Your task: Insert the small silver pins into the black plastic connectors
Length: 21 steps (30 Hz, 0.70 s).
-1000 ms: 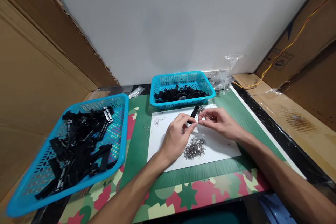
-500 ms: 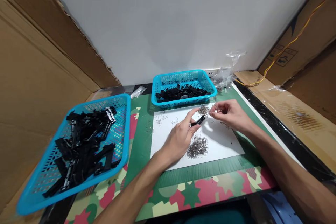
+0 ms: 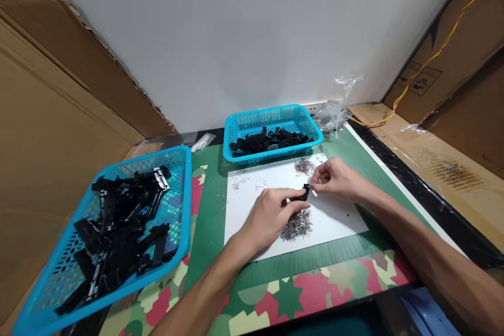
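Note:
Between its thumb and fingers my left hand (image 3: 271,212) grips a small black plastic part (image 3: 306,192) over a white sheet (image 3: 252,220). My right hand (image 3: 334,178) is closed in a pinch close to the part's right end. A thin metal piece (image 3: 317,175) shows at its fingertips, too small to name more closely. Just below the left hand lies a pile of small metal pieces (image 3: 296,227). Beyond the fingers sits a second, smaller metal pile (image 3: 304,167).
At the back stands a blue basket (image 3: 271,156) of black parts. Another blue basket (image 3: 188,194), with longer black pieces, is on the left. Clear plastic bags (image 3: 333,115) lie at the back right. Cardboard walls (image 3: 59,89) flank the table.
My left hand has turned the black part and lowered it slightly. My right hand has come down and in, so its fingertips are now at the part's end.

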Available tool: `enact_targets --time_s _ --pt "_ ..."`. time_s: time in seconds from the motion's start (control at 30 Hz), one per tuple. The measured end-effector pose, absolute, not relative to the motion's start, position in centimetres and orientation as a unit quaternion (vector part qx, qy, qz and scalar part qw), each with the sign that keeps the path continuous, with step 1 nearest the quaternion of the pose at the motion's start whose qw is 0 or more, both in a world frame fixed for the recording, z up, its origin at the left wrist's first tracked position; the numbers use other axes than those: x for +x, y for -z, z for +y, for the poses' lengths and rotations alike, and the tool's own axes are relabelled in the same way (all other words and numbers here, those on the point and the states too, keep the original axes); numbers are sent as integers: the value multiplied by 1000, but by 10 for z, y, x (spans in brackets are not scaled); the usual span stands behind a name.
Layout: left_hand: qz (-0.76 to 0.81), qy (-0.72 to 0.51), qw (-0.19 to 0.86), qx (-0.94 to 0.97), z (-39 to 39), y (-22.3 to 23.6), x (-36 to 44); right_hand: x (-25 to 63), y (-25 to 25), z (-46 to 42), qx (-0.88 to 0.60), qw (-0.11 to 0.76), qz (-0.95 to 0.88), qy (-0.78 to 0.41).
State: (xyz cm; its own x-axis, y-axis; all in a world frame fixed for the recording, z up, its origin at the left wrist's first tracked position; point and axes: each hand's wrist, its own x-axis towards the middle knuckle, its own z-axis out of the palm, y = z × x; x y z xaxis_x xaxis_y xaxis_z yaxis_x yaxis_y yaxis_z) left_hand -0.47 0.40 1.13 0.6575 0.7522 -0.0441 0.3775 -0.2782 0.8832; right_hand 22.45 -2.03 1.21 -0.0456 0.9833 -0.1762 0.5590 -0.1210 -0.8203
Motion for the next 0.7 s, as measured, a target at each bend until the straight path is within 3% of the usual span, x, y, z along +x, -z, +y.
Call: enact_targets --time_s 0.7 --pt "362 -216 546 724 7 -4 -1 218 -12 -26 -655 248 -643 -310"
